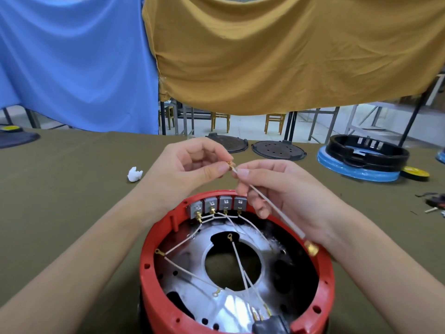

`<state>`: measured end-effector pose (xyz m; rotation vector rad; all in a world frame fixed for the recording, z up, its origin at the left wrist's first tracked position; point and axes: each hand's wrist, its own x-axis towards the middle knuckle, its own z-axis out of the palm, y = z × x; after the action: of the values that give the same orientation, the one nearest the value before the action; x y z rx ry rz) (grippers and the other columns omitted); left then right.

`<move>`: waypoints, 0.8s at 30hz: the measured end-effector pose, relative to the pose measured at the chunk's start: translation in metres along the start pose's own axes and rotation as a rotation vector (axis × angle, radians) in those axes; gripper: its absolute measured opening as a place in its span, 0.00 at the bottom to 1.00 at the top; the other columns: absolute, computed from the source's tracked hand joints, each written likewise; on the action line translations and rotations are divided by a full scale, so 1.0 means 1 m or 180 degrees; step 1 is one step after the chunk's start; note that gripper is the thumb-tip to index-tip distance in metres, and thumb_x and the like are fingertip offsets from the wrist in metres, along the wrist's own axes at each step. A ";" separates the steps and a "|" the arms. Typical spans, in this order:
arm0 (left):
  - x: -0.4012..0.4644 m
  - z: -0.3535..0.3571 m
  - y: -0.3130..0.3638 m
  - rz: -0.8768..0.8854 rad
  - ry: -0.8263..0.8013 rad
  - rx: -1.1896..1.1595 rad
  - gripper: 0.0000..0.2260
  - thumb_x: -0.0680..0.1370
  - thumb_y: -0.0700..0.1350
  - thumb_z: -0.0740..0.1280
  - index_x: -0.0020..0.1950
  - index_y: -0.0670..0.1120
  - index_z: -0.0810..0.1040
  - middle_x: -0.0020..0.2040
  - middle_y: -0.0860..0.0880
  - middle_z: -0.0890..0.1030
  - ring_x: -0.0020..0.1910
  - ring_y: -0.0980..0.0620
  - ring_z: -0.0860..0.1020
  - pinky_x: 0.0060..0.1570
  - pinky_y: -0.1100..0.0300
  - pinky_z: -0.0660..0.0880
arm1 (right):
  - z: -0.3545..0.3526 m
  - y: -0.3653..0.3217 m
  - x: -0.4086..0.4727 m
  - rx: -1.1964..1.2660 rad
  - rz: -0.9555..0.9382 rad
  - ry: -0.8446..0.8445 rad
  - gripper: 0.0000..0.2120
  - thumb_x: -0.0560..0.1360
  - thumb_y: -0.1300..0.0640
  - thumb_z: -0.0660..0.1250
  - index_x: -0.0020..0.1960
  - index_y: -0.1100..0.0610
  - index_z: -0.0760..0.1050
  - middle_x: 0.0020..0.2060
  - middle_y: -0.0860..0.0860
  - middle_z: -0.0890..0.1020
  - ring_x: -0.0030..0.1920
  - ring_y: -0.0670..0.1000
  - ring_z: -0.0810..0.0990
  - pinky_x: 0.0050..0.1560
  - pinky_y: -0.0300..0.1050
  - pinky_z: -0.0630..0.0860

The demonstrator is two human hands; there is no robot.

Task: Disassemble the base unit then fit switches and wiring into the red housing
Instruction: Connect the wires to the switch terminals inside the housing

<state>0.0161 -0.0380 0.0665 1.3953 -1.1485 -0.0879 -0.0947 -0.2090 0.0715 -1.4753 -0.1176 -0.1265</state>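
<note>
Both hands pinched one white wire above the red housing.
Left hand held its brass terminal; right hand the sleeve; a white wad lay left.

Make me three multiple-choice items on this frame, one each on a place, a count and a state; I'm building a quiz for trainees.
1. Where do the grey switches sit in the red housing?
A. along its far wall
B. at its near rim
C. outside, on the table

2. How many switches are in the row?
A. two
B. four
C. six

3. What holds the white wire?
A. nothing, it lies loose
B. left hand alone
C. both hands

Answers:
1 A: the row stands against the inner wall farthest from the camera.
2 B: four grey blocks stand side by side.
3 C: the left hand pinches the brass terminal at its tip, and the right hand grips the wire just below.
</note>
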 end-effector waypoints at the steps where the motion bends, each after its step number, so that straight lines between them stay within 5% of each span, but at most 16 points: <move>1: 0.000 0.000 -0.001 0.0001 -0.0005 -0.0040 0.05 0.73 0.41 0.71 0.49 0.45 0.82 0.43 0.51 0.85 0.42 0.58 0.81 0.43 0.70 0.74 | 0.001 0.000 0.000 0.0001 0.0029 -0.0025 0.06 0.72 0.57 0.72 0.48 0.57 0.83 0.35 0.54 0.82 0.26 0.46 0.74 0.25 0.36 0.71; 6: -0.002 0.003 -0.003 0.0044 0.0024 -0.0062 0.08 0.73 0.41 0.72 0.51 0.47 0.83 0.48 0.47 0.86 0.48 0.52 0.83 0.52 0.63 0.77 | 0.003 0.001 0.000 -0.0099 -0.0008 0.0081 0.03 0.72 0.58 0.72 0.45 0.56 0.84 0.34 0.55 0.82 0.24 0.46 0.74 0.23 0.35 0.70; 14: -0.001 0.003 -0.002 0.0088 -0.0002 0.0233 0.05 0.74 0.45 0.73 0.48 0.50 0.85 0.43 0.51 0.85 0.44 0.55 0.82 0.48 0.65 0.77 | 0.008 -0.003 -0.003 -0.0276 -0.0071 0.0250 0.05 0.76 0.63 0.68 0.43 0.59 0.82 0.32 0.56 0.81 0.22 0.47 0.73 0.20 0.36 0.69; 24: -0.001 0.000 -0.006 0.0078 -0.0045 0.0602 0.06 0.75 0.46 0.73 0.50 0.52 0.85 0.45 0.48 0.85 0.47 0.42 0.81 0.49 0.43 0.77 | 0.006 -0.002 -0.001 -0.0531 0.0013 0.0431 0.07 0.75 0.62 0.68 0.41 0.57 0.83 0.33 0.55 0.81 0.31 0.48 0.78 0.29 0.39 0.76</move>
<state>0.0183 -0.0389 0.0613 1.5484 -1.2100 0.0292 -0.0963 -0.2033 0.0738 -1.6282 0.0061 -0.2369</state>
